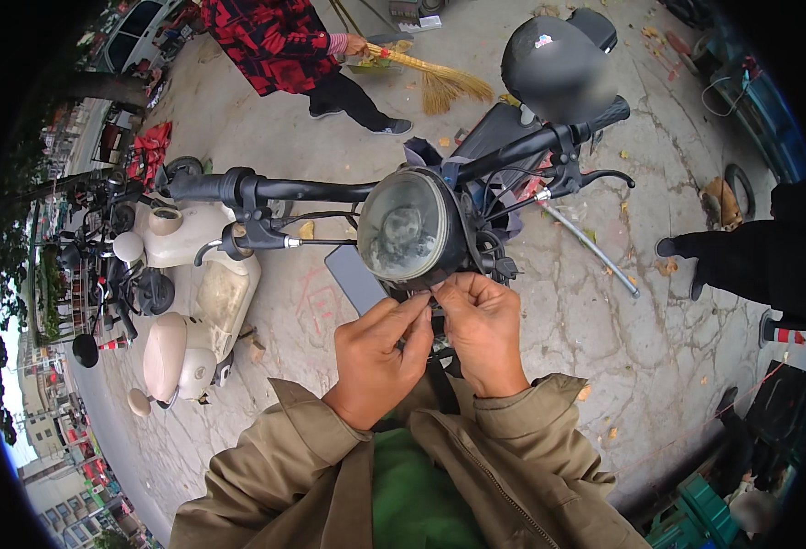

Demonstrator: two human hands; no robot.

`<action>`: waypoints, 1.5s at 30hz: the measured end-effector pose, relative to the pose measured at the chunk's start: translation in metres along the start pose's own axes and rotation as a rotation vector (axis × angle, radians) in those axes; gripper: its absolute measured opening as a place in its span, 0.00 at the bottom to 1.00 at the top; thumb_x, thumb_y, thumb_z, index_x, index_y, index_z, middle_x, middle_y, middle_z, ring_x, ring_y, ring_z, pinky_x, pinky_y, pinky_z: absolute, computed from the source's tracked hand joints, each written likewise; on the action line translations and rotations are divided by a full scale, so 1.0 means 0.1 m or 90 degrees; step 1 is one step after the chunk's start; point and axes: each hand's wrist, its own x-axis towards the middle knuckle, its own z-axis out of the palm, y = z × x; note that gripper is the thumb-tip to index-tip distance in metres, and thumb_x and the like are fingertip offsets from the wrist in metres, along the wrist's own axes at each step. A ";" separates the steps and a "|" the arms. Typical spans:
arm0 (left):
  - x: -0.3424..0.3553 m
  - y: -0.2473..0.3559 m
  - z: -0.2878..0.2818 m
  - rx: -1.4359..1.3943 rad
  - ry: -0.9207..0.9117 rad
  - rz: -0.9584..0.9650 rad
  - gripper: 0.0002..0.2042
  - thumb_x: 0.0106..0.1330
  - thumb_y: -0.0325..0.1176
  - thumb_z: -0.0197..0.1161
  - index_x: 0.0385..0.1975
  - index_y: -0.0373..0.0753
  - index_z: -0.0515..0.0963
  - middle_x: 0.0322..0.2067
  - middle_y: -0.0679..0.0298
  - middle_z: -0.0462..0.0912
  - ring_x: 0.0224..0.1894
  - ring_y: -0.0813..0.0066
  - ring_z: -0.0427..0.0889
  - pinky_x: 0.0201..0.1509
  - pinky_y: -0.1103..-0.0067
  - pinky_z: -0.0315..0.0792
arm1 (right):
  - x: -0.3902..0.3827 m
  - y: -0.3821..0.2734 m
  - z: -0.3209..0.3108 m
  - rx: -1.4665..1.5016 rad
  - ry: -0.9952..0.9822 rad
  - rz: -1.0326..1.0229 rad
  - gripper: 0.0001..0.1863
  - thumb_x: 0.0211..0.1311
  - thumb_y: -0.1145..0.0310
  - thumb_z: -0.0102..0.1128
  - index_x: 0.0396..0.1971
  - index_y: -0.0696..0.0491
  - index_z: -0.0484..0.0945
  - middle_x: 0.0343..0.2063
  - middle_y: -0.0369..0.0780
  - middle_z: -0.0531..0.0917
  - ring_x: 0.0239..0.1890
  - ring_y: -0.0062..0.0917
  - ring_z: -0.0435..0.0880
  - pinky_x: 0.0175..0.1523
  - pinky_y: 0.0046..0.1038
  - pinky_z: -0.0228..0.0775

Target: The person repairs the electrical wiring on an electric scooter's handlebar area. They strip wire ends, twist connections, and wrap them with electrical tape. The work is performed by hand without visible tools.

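Note:
Just below the round headlight (405, 225) of a two-wheeler, my two hands meet with their fingertips close together. My left hand (383, 355) is closed, thumb against forefinger. Beside it, my right hand (483, 328) pinches too. Something small and dark shows between the fingertips, too small to name. The black handlebar (316, 190) stretches out both ways behind the headlight, with a brake lever (609, 177) on the right and another on the left. A dark helmet (554, 69) sits by the right grip.
A pale scooter (204, 274) stands at the left, with more two-wheelers behind it. At the back, a person in a red-and-black jacket (270, 41) sweeps with a straw broom (440, 84). A metal rod (595, 249) slants at the right, near a person in dark clothes (741, 261). Green crates (696, 514) stand lower right.

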 end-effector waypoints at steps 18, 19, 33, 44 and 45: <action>0.23 -0.05 0.05 -0.316 -0.080 -0.308 0.09 0.73 0.23 0.70 0.45 0.22 0.88 0.26 0.73 0.83 0.26 0.93 0.69 0.25 0.85 0.61 | -0.07 -0.10 -0.21 -0.066 -0.093 -0.039 0.17 0.79 0.65 0.57 0.46 0.64 0.88 0.17 0.33 0.77 0.18 0.14 0.69 0.23 0.21 0.59; 0.22 -0.06 0.05 -0.313 -0.074 -0.320 0.09 0.72 0.23 0.70 0.45 0.22 0.88 0.26 0.72 0.83 0.25 0.93 0.70 0.25 0.85 0.61 | -0.08 -0.08 -0.24 -0.070 -0.098 -0.039 0.17 0.79 0.66 0.57 0.47 0.64 0.88 0.17 0.33 0.78 0.18 0.13 0.70 0.24 0.21 0.60; 0.54 -0.06 -0.26 -0.489 -0.293 -0.636 0.07 0.70 0.23 0.72 0.42 0.35 0.81 0.22 0.72 0.78 0.13 0.92 0.60 0.15 0.81 0.50 | -0.07 0.10 -0.32 -0.188 -0.129 -0.184 0.12 0.75 0.73 0.62 0.49 0.65 0.86 0.21 0.34 0.80 0.25 0.13 0.73 0.30 0.25 0.66; 0.28 -0.19 0.02 -0.229 -0.158 -0.358 0.14 0.66 0.23 0.74 0.22 0.35 0.74 0.15 0.77 0.71 0.21 0.89 0.64 0.37 0.81 0.71 | -0.03 0.19 -0.28 -0.173 -0.139 -0.155 0.12 0.75 0.72 0.62 0.48 0.66 0.86 0.24 0.35 0.83 0.26 0.13 0.76 0.31 0.24 0.68; 0.25 -0.24 0.02 -0.213 -0.153 -0.347 0.10 0.65 0.24 0.74 0.27 0.31 0.78 0.15 0.76 0.73 0.21 0.90 0.68 0.31 0.82 0.70 | -0.02 0.21 -0.28 -0.166 -0.141 -0.157 0.12 0.75 0.72 0.62 0.48 0.66 0.86 0.24 0.34 0.83 0.26 0.13 0.76 0.31 0.23 0.68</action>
